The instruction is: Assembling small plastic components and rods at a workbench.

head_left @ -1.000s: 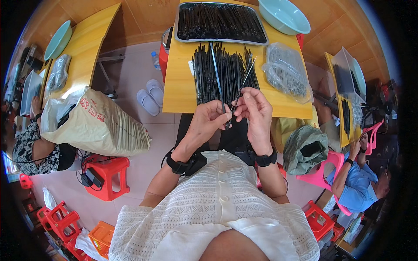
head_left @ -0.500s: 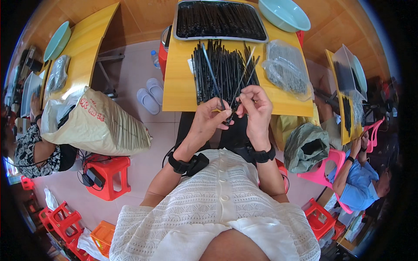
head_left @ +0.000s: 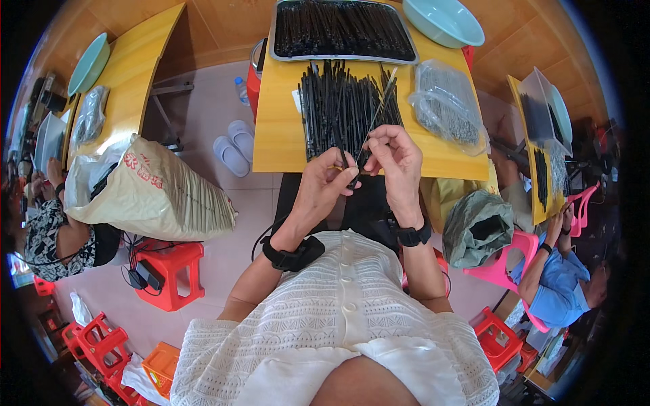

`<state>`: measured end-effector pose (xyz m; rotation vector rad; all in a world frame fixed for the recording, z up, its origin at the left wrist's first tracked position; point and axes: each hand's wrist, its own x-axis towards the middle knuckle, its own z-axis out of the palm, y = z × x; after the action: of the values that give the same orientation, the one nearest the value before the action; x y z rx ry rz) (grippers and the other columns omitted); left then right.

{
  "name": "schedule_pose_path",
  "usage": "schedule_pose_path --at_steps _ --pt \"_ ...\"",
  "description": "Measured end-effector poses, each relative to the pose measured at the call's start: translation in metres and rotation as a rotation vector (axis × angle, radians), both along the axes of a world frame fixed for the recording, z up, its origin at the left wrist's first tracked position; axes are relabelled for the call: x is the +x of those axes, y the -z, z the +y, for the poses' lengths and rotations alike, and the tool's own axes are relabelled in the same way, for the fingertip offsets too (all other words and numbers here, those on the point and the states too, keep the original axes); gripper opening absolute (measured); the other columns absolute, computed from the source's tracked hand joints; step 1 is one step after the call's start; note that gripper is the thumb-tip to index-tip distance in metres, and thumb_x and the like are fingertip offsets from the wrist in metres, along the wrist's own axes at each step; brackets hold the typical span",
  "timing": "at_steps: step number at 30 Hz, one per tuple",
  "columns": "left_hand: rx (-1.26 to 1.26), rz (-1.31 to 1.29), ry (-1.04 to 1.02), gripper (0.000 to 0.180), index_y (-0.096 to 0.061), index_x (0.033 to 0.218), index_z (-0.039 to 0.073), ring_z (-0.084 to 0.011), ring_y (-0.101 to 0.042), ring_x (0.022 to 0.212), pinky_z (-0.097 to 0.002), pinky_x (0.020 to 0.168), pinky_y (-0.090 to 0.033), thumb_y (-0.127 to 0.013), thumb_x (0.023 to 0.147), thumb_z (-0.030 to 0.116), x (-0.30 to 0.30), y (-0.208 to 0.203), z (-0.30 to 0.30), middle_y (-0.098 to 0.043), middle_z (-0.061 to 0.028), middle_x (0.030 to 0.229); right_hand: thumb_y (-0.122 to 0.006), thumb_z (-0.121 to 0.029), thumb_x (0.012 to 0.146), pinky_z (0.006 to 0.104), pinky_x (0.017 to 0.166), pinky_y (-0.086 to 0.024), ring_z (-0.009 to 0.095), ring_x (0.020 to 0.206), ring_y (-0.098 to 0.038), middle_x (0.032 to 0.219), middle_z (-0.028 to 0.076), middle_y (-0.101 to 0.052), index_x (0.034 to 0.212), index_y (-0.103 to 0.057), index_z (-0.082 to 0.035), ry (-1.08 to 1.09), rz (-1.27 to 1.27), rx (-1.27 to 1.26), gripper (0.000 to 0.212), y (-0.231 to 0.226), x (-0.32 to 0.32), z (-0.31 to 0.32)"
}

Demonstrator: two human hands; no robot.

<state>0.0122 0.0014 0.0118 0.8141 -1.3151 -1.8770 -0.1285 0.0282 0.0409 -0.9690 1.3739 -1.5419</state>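
At the table's near edge, my left hand (head_left: 323, 181) pinches the end of a slim black strip (head_left: 344, 160) between thumb and fingers. Close beside it, my right hand (head_left: 394, 159) is closed on a thin pale strip (head_left: 378, 111) that slants up and away. The fingertips almost meet, and they partly hide the held ends. Just beyond them lies a spread pile of long black strips (head_left: 328, 108) on the yellow table (head_left: 279, 135). Whether these are wires, tubes or sticks, I cannot tell.
Behind the pile stands a metal tray (head_left: 273, 42) full of black strips, with a turquoise basin (head_left: 443, 26) to its right. A clear plastic bag (head_left: 443, 105) of thin pieces lies at right. Left are a large woven sack (head_left: 169, 193) and a red stool (head_left: 172, 274); people work on both sides.
The greyish strip standing up from my left hand now looks dark and less distinct. My right hand has moved slightly up and left; only one pale strip still shows clearly above it.
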Motion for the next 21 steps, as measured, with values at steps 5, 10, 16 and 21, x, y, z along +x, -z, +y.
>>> schedule_pose_path --at_steps 5,10,16,21 --pt "0.081 0.010 -0.002 0.008 -0.049 0.084 0.005 -0.0076 -0.058 0.068 -0.0185 0.055 -0.047 -0.055 0.085 0.010 -0.0003 -0.0010 0.0001 -0.054 0.0002 0.081 -0.056 -0.002 0.082 0.0157 0.046 -0.039 0.003 0.054 -0.051 0.075 0.001 -0.057 0.091 -0.054 -0.003 0.022 -0.017 -0.037 0.009 0.0025 -0.0005 -0.0012" --pt "-0.003 -0.023 -0.009 0.006 -0.050 0.083 0.004 -0.0063 -0.057 0.066 -0.0174 0.053 -0.044 -0.056 0.084 0.008 -0.0004 0.0004 -0.0011 -0.053 0.0008 0.078 -0.054 -0.006 0.085 0.0151 0.047 -0.040 0.004 0.056 -0.052 0.078 0.003 -0.059 0.090 -0.053 -0.003 -0.029 -0.126 -0.008 0.006 0.0001 0.0009 -0.0025" --pt "-0.066 -0.092 -0.016 0.006 -0.050 0.080 0.002 -0.0059 -0.055 0.063 -0.0185 0.053 -0.044 -0.057 0.081 0.002 -0.0003 -0.0014 0.0005 -0.051 0.0008 0.073 -0.053 -0.008 0.087 0.0152 0.044 -0.039 0.004 0.052 -0.051 0.073 0.002 -0.059 0.090 -0.051 -0.004 -0.043 -0.013 0.035 0.006 0.0015 -0.0048 -0.0037" --pt "-0.104 -0.057 -0.014 0.009 -0.049 0.078 -0.001 -0.0060 -0.054 0.063 -0.0204 0.053 -0.045 -0.057 0.079 -0.001 -0.0011 -0.0072 -0.0012 -0.050 -0.0006 0.071 -0.052 -0.008 0.087 0.0155 0.042 -0.038 0.004 0.048 -0.049 0.068 0.003 -0.058 0.094 -0.046 -0.004 -0.069 -0.021 0.014 0.009 -0.0009 -0.0089 -0.0040"
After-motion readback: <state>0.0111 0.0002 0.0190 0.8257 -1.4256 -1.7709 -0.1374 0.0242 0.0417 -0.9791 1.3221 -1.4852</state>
